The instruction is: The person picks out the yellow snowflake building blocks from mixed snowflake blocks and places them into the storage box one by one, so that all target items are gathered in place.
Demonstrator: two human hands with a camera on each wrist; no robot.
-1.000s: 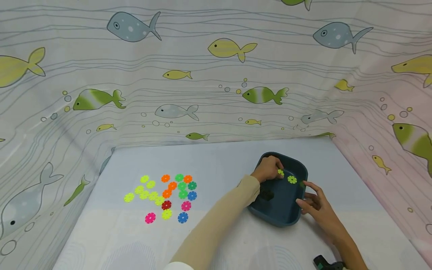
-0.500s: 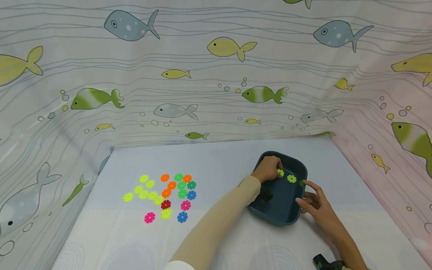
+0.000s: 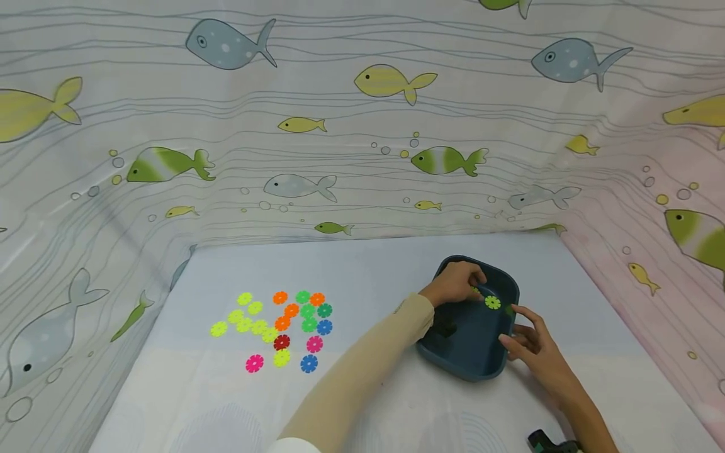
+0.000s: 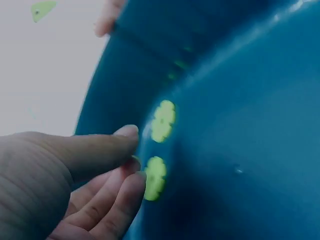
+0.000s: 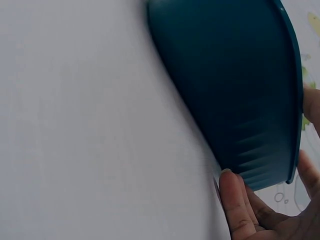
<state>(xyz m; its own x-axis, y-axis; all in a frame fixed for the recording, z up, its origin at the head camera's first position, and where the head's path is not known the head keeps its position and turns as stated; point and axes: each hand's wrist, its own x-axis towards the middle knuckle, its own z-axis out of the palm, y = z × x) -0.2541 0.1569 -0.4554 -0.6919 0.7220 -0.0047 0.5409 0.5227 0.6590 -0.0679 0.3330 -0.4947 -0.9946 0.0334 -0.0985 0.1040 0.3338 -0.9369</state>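
Observation:
My left hand (image 3: 455,283) reaches into a dark blue plastic basin (image 3: 472,358). Its fingertips are right at a yellow notched disc (image 4: 155,178), which the head view mostly hides. A second yellow notched disc (image 3: 493,302) lies close by, against the basin's side. In the left wrist view the thumb sits above the curled fingers, with a sliver of yellow between; I cannot tell whether they pinch a disc. My right hand (image 3: 535,346) grips the basin's right side, fingers at the rim and one fingertip low by the base in the right wrist view.
Left on the white table (image 3: 374,270) lie several notched discs: yellow discs (image 3: 243,324), orange discs (image 3: 291,311), green discs (image 3: 308,311), blue discs (image 3: 309,363), pink discs (image 3: 255,363) and a dark red disc (image 3: 281,342). A fish-print curtain (image 3: 368,145) surrounds the table.
My left hand has shifted slightly right inside the basin, and its fingers now cover most of the nearer yellow disc. The right hand keeps its grip on the basin.

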